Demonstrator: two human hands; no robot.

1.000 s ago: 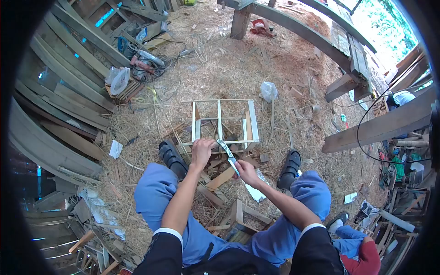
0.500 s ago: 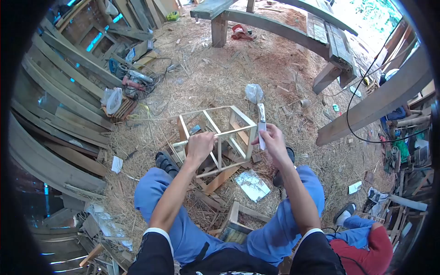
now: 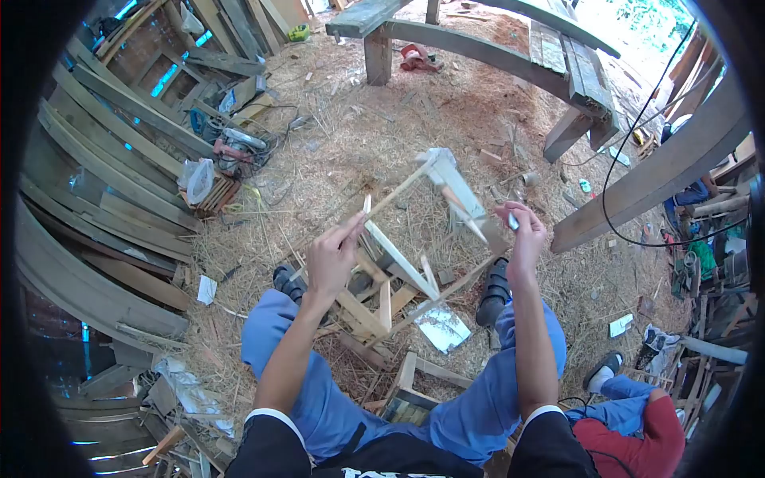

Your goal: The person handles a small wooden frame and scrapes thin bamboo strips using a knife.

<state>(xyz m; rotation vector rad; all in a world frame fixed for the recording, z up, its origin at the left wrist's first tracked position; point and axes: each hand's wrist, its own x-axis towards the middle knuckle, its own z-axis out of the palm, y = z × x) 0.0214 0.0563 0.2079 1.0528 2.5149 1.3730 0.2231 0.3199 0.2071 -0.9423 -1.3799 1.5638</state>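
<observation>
A light wooden frame (image 3: 402,261) of thin slats stands tilted on the straw-covered ground between my feet, its right side blurred. At its upper left bar is my left hand (image 3: 333,253), fingers closed round the slat. My right hand (image 3: 523,235) is raised beside the frame's right side, its fingers pinched on a small pale handle that looks like the knife's; the blade is blurred. Below the frame a shiny white sheet (image 3: 442,327) lies on the ground. Nearer my lap sits a small wooden box (image 3: 410,390).
Planks (image 3: 111,199) lean along the left. Power tools (image 3: 237,151) with cords lie at the upper left. A wooden bench (image 3: 478,52) spans the top, and a thick beam (image 3: 653,179) juts in from the right. At the lower right sits a person in a red sleeve (image 3: 661,430).
The frame has turned and tilted between my hands, its far corner swinging up and right. My right hand has moved right, away from the frame's near bar, with the knife now barely visible.
</observation>
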